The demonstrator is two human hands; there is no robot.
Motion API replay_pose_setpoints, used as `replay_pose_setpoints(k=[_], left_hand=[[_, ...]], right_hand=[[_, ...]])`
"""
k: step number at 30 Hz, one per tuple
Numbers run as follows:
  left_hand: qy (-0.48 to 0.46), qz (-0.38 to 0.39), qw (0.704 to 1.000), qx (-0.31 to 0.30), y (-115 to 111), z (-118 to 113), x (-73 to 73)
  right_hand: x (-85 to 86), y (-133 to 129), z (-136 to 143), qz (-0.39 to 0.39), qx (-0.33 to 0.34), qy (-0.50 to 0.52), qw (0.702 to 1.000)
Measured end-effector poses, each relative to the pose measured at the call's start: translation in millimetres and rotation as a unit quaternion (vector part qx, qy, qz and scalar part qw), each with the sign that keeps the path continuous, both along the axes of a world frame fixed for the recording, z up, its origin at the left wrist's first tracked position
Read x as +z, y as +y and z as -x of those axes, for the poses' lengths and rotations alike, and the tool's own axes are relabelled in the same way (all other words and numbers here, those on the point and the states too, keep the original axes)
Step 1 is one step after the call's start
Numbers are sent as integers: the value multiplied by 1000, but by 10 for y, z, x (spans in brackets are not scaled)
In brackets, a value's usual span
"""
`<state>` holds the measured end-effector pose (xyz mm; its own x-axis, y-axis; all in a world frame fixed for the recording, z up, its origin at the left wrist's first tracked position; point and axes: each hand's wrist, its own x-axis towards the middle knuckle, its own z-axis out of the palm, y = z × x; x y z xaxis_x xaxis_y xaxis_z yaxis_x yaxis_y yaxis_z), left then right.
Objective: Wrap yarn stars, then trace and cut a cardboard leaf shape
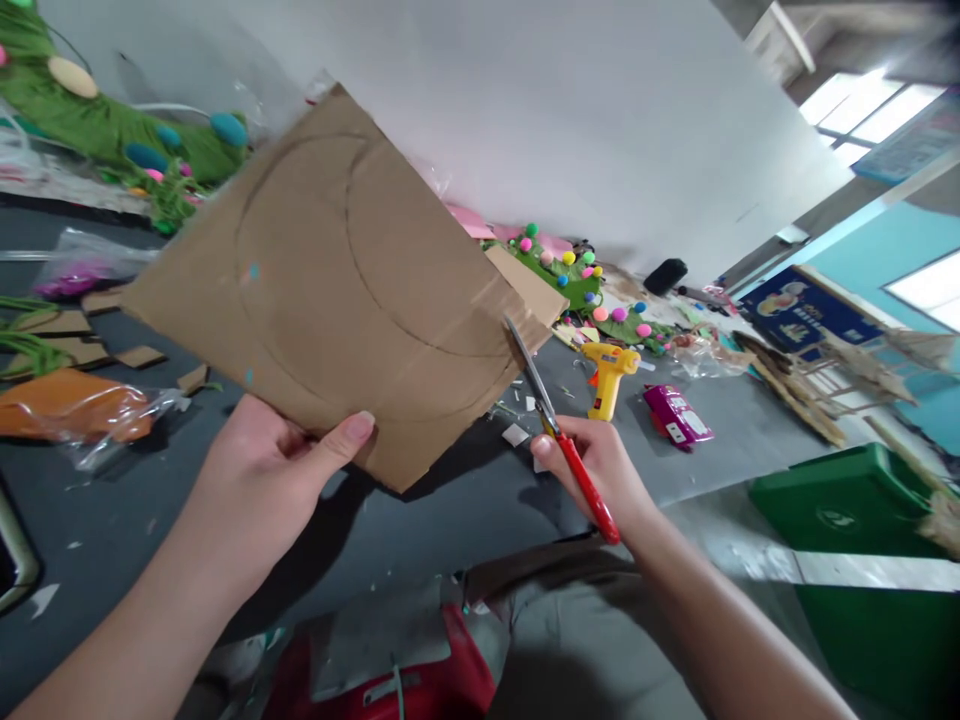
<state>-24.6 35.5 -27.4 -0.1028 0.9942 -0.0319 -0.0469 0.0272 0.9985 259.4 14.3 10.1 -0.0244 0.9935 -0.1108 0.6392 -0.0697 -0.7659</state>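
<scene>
My left hand [277, 470] grips the lower edge of a brown cardboard sheet [300, 230], thumb on its face and fingers behind. The sheet is tilted above the dark table and bears drawn curved lines, a crescent-like outline. My right hand [592, 460] is wrapped round a pair of red-handled scissors [577, 480]. Their blades point up and left, meeting the sheet's right edge near the end of the curved lines. One blade lies over the cardboard's face; the other is largely hidden.
A yellow glue gun [611, 380] and a purple packet [679, 415] lie right of the scissors. An orange package [75, 405] and cardboard scraps [67, 350] are at left. Green pieces with pompoms [562, 275] line the wall. A green bin [832, 490] stands at right.
</scene>
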Motion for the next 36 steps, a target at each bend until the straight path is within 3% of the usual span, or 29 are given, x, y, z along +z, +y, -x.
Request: replay_pose_setpoints(k=[3, 10, 20, 27, 32, 36], left_hand=[[-13, 1, 1000, -5, 6, 12, 16], [-35, -22, 999, -32, 13, 5, 73], [-61, -27, 998, -11, 70, 49, 55], [-63, -35, 997, -3, 154, 60, 115], [-48, -35, 998, -14, 158, -32, 171], [-48, -37, 998, -33, 149, -74, 184]], right_hand=[[-23, 1, 5, -2, 2, 12, 1000], [36, 38, 23, -30, 85, 33, 995], [141, 164, 178, -54, 11, -46, 997], [12, 349, 185, -110, 11, -30, 993], [-22, 347, 144, -82, 45, 22, 995], [-2, 343, 139, -79, 21, 3, 997]])
